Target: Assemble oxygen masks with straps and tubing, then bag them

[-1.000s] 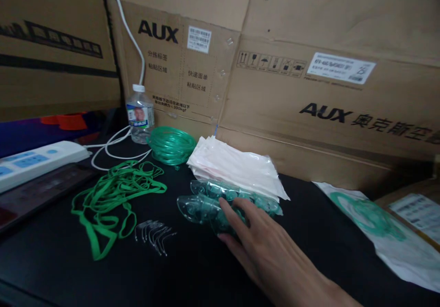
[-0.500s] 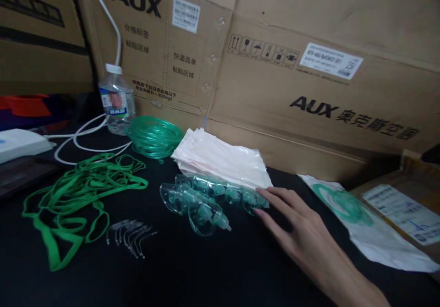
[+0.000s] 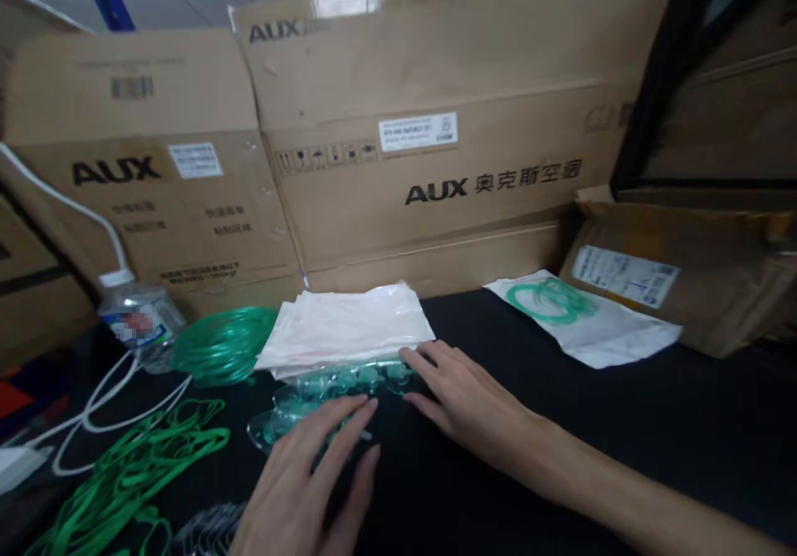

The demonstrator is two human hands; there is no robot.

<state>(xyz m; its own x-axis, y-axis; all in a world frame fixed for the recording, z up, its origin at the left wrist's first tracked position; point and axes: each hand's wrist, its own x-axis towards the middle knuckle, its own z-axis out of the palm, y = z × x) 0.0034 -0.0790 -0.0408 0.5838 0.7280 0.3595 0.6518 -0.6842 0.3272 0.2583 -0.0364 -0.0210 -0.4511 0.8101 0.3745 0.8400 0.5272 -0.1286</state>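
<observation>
Two rows of clear green oxygen masks (image 3: 349, 380) lie nested on the black table. My right hand (image 3: 476, 394) is at the right end of the back row, thumb and fingers apart on either side of the last mask, its fingertips touching or very close to it. Over the front row of masks (image 3: 262, 430), my left hand (image 3: 311, 473) reaches in with its fingers spread, hiding much of that row. Whether its fingertips touch the masks I cannot tell. Directly behind the masks is a stack of white plastic bags (image 3: 349, 324).
Green tubing (image 3: 227, 344) lies coiled beside a plastic bottle (image 3: 146, 319). Green elastic straps (image 3: 137, 456) and thin metal strips (image 3: 208, 529) are at the left. A white bag with tubing (image 3: 598, 332) rests by a carton (image 3: 703, 282). Tall cardboard (image 3: 349, 224) stands behind.
My left hand has come into view over the front masks. The view has tilted up and turned right, while my right hand stays at the back row's end.
</observation>
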